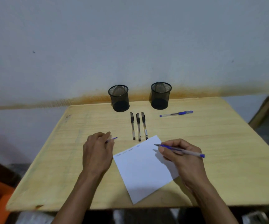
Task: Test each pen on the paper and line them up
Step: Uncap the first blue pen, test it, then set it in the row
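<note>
Pale, scuffed wall rises behind a light wooden counter [211, 151], and two black mesh cups [118, 98] stand at its far edge, both apparently without pens. Just in front of them three black pens [138, 126] lie side by side, parallel and close together, their near ends almost at the far corner of the paper [144, 168] (probably the tested ones, already lined up). One blue pen [176, 113] lies apart toward the far right, crosswise to the row, likely waiting its turn or not yet aligned. The paper sits skewed near the front edge, with a few small scribbles along its upper left border. The right hand [181, 156] pinches a blue pen in writing grip [179, 149], tip poised over the paper's far right part. The left hand [98, 152] rests on the counter beside the paper, fingers curled round a small blue piece [113, 138], presumably that pen's cap.
</note>
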The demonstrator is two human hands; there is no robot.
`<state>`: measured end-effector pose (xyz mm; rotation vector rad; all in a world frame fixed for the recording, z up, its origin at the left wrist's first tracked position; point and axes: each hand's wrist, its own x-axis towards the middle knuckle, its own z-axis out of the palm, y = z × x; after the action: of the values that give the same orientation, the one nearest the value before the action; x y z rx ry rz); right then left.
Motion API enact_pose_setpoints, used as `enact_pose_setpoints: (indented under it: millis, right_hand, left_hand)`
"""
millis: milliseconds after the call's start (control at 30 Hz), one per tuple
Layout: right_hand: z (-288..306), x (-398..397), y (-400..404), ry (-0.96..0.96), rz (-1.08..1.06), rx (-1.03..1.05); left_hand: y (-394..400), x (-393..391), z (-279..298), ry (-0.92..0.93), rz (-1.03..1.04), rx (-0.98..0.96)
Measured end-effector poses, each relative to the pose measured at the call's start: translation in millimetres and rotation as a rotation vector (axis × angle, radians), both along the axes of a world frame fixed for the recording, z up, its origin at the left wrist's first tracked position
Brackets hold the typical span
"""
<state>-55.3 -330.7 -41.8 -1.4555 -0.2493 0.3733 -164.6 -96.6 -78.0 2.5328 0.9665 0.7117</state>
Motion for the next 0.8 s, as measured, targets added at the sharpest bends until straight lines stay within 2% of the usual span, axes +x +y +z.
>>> enact_pose_setpoints:
  millis: [100, 233, 367, 467, 600, 667, 800]
  right_hand:
    - [-3.8, -3.0, -5.2, 0.014, 0.007, -0.008]
    - [-4.0, -5.6, -12.0, -0.027, 0.023, -0.002]
    - [0.5, -5.8, -12.8, -0.023, -0.046, 0.035]
    - [11.6, -8.1, -11.1, -0.07, 0.0, 0.05]
    - [29.6, -16.2, -3.1, -0.238, 0.049, 0.042]
    - [33.9, -19.8, -0.2, -0.339, 0.07, 0.01]
    - [33.5, -22.6, 0.3, -0.405, 0.089, -0.004]
  left_hand:
    - [7.3, 2.9, -2.5, 0.108, -0.014, 0.076]
    - [6.7, 1.2, 0.4, 0.111, -0.005, 0.055]
    - [-4.0, -6.2, 14.5, -0.058, -0.06, -0.061]
    - [-25.0, -11.4, 32.0, -0.212, -0.118, -0.198]
    - [-50.4, -14.4, 48.6, -0.316, -0.201, -0.305]
    - [-59.6, -17.2, 53.8, -0.323, -0.25, -0.313]
    - [-72.3, -22.0, 60.2, -0.356, -0.296, -0.259]
